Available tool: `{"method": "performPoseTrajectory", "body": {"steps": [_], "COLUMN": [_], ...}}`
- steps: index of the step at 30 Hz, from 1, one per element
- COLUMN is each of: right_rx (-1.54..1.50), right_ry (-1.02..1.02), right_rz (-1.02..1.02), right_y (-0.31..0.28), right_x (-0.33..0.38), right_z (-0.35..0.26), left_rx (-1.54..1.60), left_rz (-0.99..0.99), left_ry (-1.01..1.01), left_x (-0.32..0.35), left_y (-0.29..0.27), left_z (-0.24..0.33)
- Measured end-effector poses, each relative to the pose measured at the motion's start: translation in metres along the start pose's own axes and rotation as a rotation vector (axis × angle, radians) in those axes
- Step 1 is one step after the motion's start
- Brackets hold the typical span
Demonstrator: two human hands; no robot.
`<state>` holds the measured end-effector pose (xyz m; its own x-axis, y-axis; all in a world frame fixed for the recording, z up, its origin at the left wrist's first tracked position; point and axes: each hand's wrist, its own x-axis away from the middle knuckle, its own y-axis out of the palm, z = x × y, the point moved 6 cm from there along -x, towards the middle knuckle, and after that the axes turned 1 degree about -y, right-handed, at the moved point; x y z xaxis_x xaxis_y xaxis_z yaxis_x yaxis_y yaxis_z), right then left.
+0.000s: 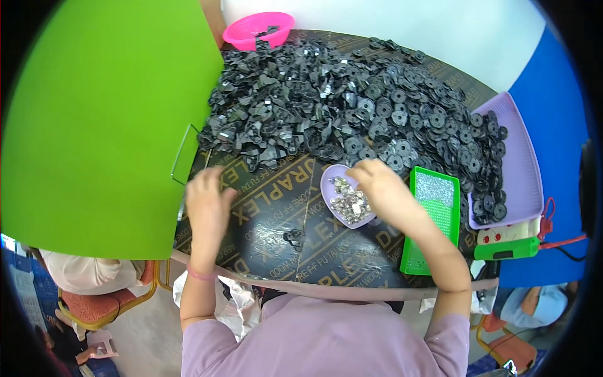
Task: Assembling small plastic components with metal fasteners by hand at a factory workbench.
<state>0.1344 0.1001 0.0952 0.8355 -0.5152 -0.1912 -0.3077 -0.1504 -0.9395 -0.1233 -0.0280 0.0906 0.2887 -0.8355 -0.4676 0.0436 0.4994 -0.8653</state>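
My left hand (208,196) is over the left side of the dark printed table, next to the green partition, its thumb apart from the fingers and nothing visible in it. My right hand (380,188) hangs over the upper right of a small lilac dish (328,196). Its fingers are bent together, and whatever is between the tips is hidden. Small shiny metal pieces (352,204) lie loose in that dish. Between my arms, nearer to me, a small black part (293,237) rests on the tabletop.
Black angular pieces (270,100) and round black discs (402,116) form a broad heap behind my hands. A green tray (430,220), a lilac basket (524,157) and a power strip (509,242) stand right. A pink basket (257,22) stands far left, beside the green partition (113,125).
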Motion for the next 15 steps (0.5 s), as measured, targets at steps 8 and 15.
{"method": "performPoseTrajectory", "body": {"steps": [8, 15], "right_rx": [-0.189, -0.085], "right_ry": [0.028, -0.013], "right_rz": [-0.151, -0.115], "right_y": [0.040, 0.046], "right_x": [0.016, 0.011], "right_z": [0.031, 0.035], "left_rx": [0.534, 1.484], "left_rz": [-0.843, -0.740], "left_ry": [0.417, -0.401], "left_x": [0.041, -0.008], "left_y": [0.063, 0.071], "left_z": [0.105, 0.115]}}
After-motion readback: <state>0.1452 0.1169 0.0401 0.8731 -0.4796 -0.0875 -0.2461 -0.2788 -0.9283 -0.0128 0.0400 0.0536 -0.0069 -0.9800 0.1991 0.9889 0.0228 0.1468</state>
